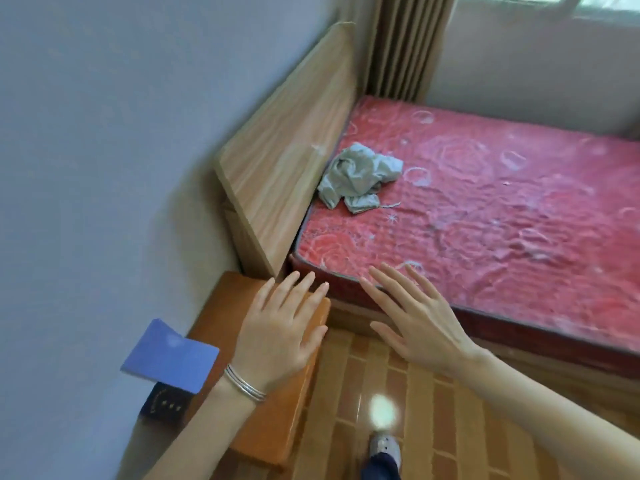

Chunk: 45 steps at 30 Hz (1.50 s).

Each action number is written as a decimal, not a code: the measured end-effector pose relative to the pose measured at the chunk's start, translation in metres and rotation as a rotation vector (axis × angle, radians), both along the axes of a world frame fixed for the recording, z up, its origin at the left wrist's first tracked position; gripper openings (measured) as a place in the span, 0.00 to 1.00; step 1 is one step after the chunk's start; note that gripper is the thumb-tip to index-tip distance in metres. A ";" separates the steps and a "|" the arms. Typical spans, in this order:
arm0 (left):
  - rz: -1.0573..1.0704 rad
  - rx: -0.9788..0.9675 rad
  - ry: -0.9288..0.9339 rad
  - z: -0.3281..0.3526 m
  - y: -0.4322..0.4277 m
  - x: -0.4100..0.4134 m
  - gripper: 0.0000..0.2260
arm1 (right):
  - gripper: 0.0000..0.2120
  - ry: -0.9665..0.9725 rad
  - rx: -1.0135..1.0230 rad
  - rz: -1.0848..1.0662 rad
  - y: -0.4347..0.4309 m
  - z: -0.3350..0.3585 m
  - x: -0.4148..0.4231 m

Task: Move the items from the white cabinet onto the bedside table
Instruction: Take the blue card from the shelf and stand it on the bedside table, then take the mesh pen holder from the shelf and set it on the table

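Note:
An orange wooden bedside table [277,417] stands at the lower left, against the wall and beside the bed. A blue booklet [169,355] lies on its left side, resting on a dark box [166,405] with gold print. My left hand [280,327], with silver bangles on the wrist, hovers flat over the table's far right corner, fingers spread and holding nothing. My right hand [412,313] is open too, fingers apart, over the gap between the table and the mattress edge. The white cabinet is not in view.
A bed with a red patterned mattress [485,209] fills the right, with a crumpled grey cloth [356,176] near its wooden headboard [284,150]. A brown curtain [405,46] hangs in the far corner. Brick-patterned floor [433,410] and my shoe [384,445] are below.

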<state>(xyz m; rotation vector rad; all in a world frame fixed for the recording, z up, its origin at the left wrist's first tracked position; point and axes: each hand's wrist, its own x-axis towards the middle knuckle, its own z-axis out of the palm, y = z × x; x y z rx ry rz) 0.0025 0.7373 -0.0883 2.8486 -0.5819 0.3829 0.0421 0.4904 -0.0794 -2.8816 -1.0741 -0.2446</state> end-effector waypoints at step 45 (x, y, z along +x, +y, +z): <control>-1.873 -0.225 -0.308 0.214 -0.696 -0.649 0.25 | 0.28 -0.323 -0.285 -1.858 -0.379 0.211 -0.927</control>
